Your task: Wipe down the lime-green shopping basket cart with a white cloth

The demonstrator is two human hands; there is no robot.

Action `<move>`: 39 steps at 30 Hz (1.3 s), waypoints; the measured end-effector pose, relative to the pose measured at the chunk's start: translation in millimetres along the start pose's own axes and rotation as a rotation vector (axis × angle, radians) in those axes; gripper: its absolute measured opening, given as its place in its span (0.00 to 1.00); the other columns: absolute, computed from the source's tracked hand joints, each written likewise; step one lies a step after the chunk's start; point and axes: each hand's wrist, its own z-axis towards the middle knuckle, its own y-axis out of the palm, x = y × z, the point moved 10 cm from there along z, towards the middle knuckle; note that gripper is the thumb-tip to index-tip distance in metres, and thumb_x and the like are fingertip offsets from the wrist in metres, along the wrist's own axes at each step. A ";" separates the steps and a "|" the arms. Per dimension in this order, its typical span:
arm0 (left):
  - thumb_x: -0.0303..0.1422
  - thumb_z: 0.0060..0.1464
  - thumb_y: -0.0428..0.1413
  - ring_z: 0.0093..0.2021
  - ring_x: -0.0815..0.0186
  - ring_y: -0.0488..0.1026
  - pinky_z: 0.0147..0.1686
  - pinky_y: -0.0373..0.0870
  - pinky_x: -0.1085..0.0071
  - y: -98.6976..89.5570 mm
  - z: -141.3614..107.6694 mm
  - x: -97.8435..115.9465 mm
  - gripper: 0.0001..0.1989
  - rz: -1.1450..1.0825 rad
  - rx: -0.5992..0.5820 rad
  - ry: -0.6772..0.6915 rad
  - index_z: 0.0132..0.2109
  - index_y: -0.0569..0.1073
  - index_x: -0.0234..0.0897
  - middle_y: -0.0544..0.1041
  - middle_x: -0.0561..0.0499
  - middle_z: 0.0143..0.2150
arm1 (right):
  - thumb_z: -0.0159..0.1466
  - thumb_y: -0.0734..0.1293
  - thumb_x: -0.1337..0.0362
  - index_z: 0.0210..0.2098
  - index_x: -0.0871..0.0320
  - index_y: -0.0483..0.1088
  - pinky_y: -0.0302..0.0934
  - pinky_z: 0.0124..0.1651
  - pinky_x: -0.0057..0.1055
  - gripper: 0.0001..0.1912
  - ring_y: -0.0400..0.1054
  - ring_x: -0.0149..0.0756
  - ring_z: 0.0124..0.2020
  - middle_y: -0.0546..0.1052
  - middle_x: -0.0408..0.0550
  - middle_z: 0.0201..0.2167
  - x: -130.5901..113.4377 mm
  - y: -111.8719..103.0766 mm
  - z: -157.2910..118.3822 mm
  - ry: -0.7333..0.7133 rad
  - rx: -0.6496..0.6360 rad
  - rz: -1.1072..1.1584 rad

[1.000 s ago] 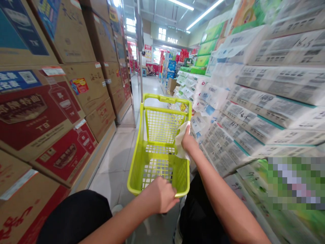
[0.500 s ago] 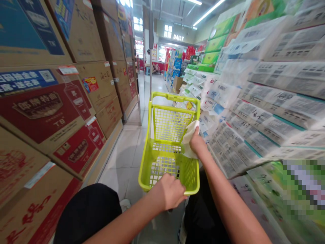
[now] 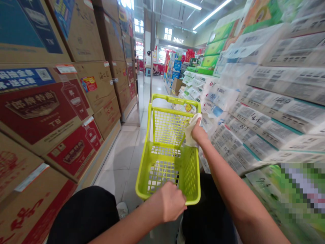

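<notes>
Grips the yellow-green basket (image 3: 143,169) at the middle of its near rim with the left hand (image 3: 174,201), knuckles up and fingers curled shut over the plastic. Pinches a white cloth (image 3: 190,137) in the right hand (image 3: 199,131), with the thumb laid along its upper edge, at the basket's right side towards the far end. Cannot tell how the fingers underneath the cloth are set, nor exactly how far down the outside of the wall to trace them.

Looks down into the basket from its near end, through to a slotted bottom and up to a mesh panel (image 3: 169,130) leaning below the handle bar (image 3: 175,99). Sits in front of the body, just ahead of and partly between two dark-covered knees (image 3: 86,210), above a pale tiled floor (image 3: 127,152). Shows part of a light shoe (image 3: 122,210) beside the left knee. Meets a thin metal pole (image 3: 151,67) by sight at the basket's far left corner.

Runs along the left side with stacked brown and red cartons (image 3: 101,74) bearing price labels (image 3: 66,69); along the right with piled wrapped packs (image 3: 264,125), some marked with handwritten numbers. Leads down the aisle to a person (image 3: 148,58) at a small blue stool (image 3: 147,71), below a lit sign (image 3: 175,40) reading "DAILY".
</notes>
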 end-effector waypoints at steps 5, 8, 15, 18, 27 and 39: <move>0.44 0.64 0.54 0.30 0.51 0.80 0.31 0.73 0.58 -1.7 -8.7 -12.7 0.18 -0.005 0.038 -0.047 0.34 0.79 0.37 0.80 0.42 0.27 | 0.74 0.54 0.59 0.74 0.62 0.14 0.67 0.51 0.45 0.45 0.76 0.57 0.51 0.74 0.73 0.58 -7.2 1.6 24.4 -0.046 0.043 0.055; 0.44 0.64 0.54 0.31 0.51 0.81 0.32 0.73 0.59 -5.2 -11.9 -16.6 0.17 -0.003 0.064 -0.065 0.35 0.79 0.37 0.80 0.43 0.28 | 0.71 0.57 0.62 0.74 0.63 0.16 0.68 0.48 0.44 0.48 0.76 0.57 0.48 0.74 0.72 0.57 -6.8 15.3 14.1 -0.103 0.035 0.059; 0.43 0.64 0.54 0.33 0.51 0.82 0.34 0.74 0.59 -7.7 -5.6 -15.1 0.17 -0.001 0.010 -0.099 0.36 0.80 0.36 0.81 0.41 0.29 | 0.65 0.56 0.65 0.75 0.71 0.22 0.63 0.61 0.45 0.49 0.65 0.54 0.65 0.66 0.72 0.66 4.7 45.5 -57.0 -0.330 0.073 0.212; 0.42 0.64 0.54 0.32 0.51 0.82 0.33 0.74 0.59 -7.1 -1.0 -6.5 0.17 0.002 -0.016 -0.058 0.34 0.80 0.35 0.81 0.41 0.29 | 0.65 0.56 0.65 0.75 0.69 0.19 0.63 0.61 0.46 0.50 0.65 0.55 0.64 0.65 0.72 0.66 12.0 52.3 -73.4 -0.325 0.025 0.172; 0.40 0.64 0.53 0.28 0.52 0.81 0.29 0.75 0.58 1.3 -8.4 11.4 0.17 0.010 -0.093 0.026 0.31 0.78 0.36 0.81 0.45 0.27 | 0.69 0.57 0.59 0.76 0.54 0.23 0.59 0.60 0.57 0.46 0.61 0.66 0.64 0.60 0.70 0.68 4.8 -0.2 7.3 -0.065 0.111 0.034; 0.44 0.63 0.54 0.25 0.58 0.78 0.30 0.71 0.64 11.5 -24.4 3.5 0.17 -0.053 0.022 -0.018 0.31 0.76 0.37 0.79 0.47 0.24 | 0.68 0.62 0.56 0.76 0.66 0.22 0.65 0.53 0.46 0.52 0.74 0.57 0.52 0.72 0.73 0.58 -7.1 -24.3 67.4 -0.091 0.107 0.041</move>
